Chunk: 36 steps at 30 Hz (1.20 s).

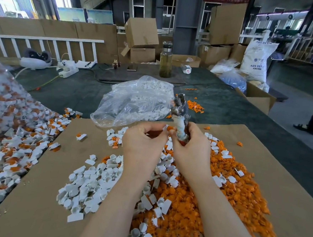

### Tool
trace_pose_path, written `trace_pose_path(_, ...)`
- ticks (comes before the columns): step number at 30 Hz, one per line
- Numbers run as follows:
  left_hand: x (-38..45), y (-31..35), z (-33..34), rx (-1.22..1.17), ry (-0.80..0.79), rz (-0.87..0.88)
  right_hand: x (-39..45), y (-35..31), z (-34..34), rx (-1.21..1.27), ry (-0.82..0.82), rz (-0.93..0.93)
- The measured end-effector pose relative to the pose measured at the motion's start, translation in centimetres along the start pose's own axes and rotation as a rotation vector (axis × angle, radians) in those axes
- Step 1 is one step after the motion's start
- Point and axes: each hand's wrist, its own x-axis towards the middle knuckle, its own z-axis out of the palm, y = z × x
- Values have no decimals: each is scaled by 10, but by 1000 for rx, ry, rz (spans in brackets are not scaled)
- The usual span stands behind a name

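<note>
Item: small white-and-orange plastic part (167, 128), pinched between the curled fingertips of the left hand (143, 138), in the air above the far edge of the cardboard sheet (65, 167), touching the right hand (190, 146), which grips the cloth-wrapped handle of a metal hand tool (180, 110) held upright. Beneath: pile of white parts (91, 184) at the sheet's middle, orange parts (239, 189) toward its right edge, clear bag of white parts (140, 98) at its far edge. Writing: white sack (256, 58) past the table's far right corner, printed "ABS RESIN"; its smaller print is unreadable.
</note>
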Motion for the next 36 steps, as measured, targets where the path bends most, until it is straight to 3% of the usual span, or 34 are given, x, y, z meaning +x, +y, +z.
trace_pose_path(12, 5, -10, -5, 16, 38, -39, 7, 1, -9, 94, -298, 86)
trace_pose_path(16, 8, -13, -10, -55, 34, -81, 9, 0, -19, 201, -396, 150)
trace_pose_path(27, 14, -12, -21, -321, -7, -124, 11, 3, -34, 130, -687, 182)
trace_pose_path(30, 14, -13, -22, -295, -1, -121, 10, 4, -29, 114, -643, 164)
trace_pose_path(36, 15, -18, -19, -32, -17, -92, 5, 0, -10, 156, -332, 72)
